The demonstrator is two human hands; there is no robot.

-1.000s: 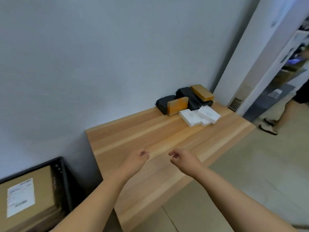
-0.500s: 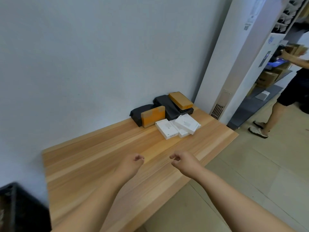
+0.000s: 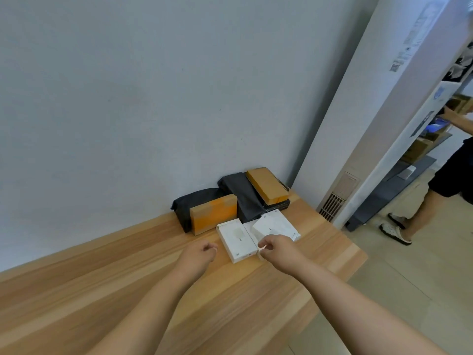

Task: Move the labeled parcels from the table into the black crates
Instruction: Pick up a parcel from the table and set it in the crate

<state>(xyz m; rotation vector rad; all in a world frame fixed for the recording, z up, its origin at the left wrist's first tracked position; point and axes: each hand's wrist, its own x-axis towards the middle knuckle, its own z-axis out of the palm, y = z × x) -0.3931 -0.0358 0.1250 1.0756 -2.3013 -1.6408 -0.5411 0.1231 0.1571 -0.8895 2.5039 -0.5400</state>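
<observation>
Wooden table (image 3: 102,290): unreadably labelled white boxes (image 3: 236,239) beside brown parcels (image 3: 213,213) at its far edge; left hand (image 3: 198,253) and right hand (image 3: 277,248) loosely curled, empty.

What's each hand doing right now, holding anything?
Left hand: loosely curled over the table, holding nothing.
Right hand: fingers curled at the edge of the white boxes; whether it grips one cannot be told.
</observation>
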